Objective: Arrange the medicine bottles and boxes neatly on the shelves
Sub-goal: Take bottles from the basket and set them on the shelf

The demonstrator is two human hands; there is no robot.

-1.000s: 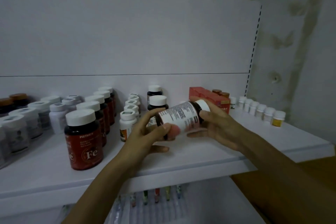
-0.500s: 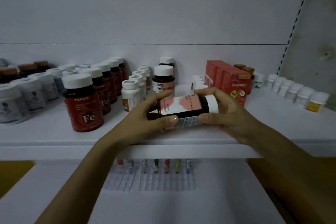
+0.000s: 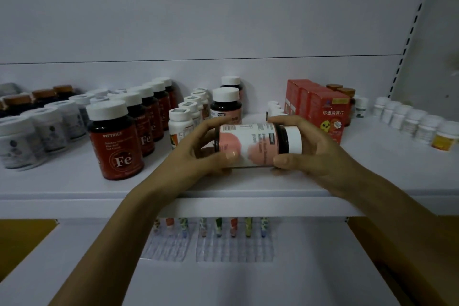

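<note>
I hold a dark bottle with a pink-and-white label (image 3: pixel 253 145) on its side over the front of the white shelf (image 3: pixel 74 181), its white cap pointing right. My left hand (image 3: pixel 198 154) grips its base end, thumb across the label. My right hand (image 3: pixel 315 149) grips the cap end. Behind it stand two matching pink-label bottles (image 3: pixel 225 107). A row of red "Fe" bottles (image 3: pixel 116 139) stands to the left. Red boxes (image 3: pixel 323 109) stand to the right.
White and grey jars (image 3: pixel 22 139) and brown-capped bottles fill the shelf's left end. Small white bottles (image 3: pixel 185 124) stand mid-shelf. A row of little white bottles (image 3: pixel 412 122) ending in a yellow one runs at the right. Blister packs (image 3: pixel 233 238) lie on the lower shelf.
The bottle has been turned about its axis between my hands, so the pink label and barcode now face me. My view has dropped and moved closer to the shelf.
</note>
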